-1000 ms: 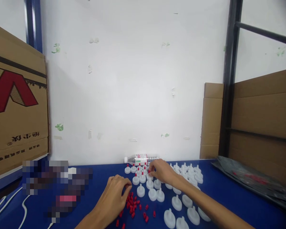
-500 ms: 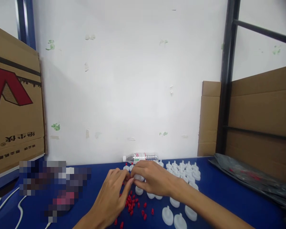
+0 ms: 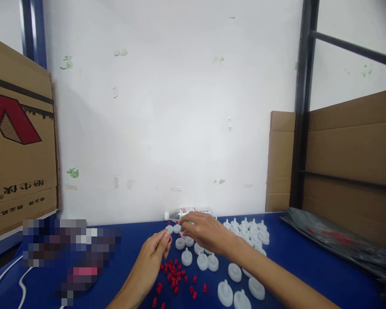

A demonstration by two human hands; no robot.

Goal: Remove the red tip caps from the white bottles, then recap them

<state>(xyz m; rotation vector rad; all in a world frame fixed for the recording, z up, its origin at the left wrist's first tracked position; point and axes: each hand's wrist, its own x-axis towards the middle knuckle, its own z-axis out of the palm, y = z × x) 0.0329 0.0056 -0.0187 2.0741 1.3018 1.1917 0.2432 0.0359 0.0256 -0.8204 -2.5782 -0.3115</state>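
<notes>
Our left hand [image 3: 152,257] pinches a red plug [image 3: 169,239] just left of the white caps [image 3: 186,256] on the surface [image 3: 309,266]; our right hand [image 3: 207,235], nearer them, curls over their far row, hold unclear.

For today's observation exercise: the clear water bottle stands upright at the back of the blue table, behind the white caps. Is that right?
No. The head view shows the clear water bottle lying on its side, not upright; it is at the back of the blue table, behind the white caps.
</notes>
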